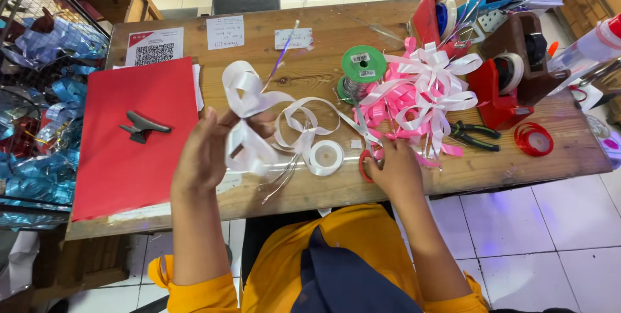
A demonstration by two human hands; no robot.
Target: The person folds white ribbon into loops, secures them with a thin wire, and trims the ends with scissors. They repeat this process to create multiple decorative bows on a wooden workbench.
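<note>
White ribbon bow was held up at centre left of the frame, above the table, by the left hand, whose fingers were pinched on the crossing of its loops; a tail ran right to a small white ribbon roll lying flat on the wood. The ribbon looked light, thin and springy, smooth enough to slip; judged that the loops would crush or unfold if gripped anywhere but the gathered middle, so the crossing point was the sound place to hold. The right hand rested lower centre right, fingers curled onto the red-handled scissors, blades pointing up toward a green spool. Just right of it lay a heap of pink and white bows, then pliers and a coil of red ribbon. Red tape dispensers crowded the upper right. A red sheet with a dark clip on it covered the left side of the table. Open wood remained only in the strip along the near edge between the hands and at top centre; the near edge ran close under both wrists.
</note>
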